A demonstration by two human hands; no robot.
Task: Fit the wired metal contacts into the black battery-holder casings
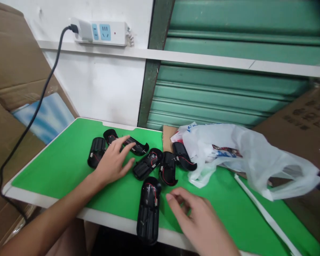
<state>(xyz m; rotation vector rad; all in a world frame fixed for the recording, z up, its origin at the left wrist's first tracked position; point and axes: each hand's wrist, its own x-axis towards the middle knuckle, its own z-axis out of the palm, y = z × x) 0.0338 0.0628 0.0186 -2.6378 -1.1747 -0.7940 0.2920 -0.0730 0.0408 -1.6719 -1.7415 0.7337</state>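
Over the group of black plastic casings at the back left hovers or rests my left hand [114,160], its fingers spread and holding nothing visible. Just under it lie a casing with slots [96,151] and a curved casing [138,146]. My right hand [196,217] is beside the nearest black casing [148,209], with thumb and fingers curled together and nothing visible in them. This casing stretches over the table's front edge, its hollow side up, with a thin red wire and small white connector inside. More wired casings [148,163] lie behind it.
A white plastic bag [229,153] lies at the right, near a long white strip [266,217]. Cardboard stands at the left [18,53] and right [304,142]. A power strip [106,32] with a black cable [46,80] is on the wall behind the green table mat [56,160].
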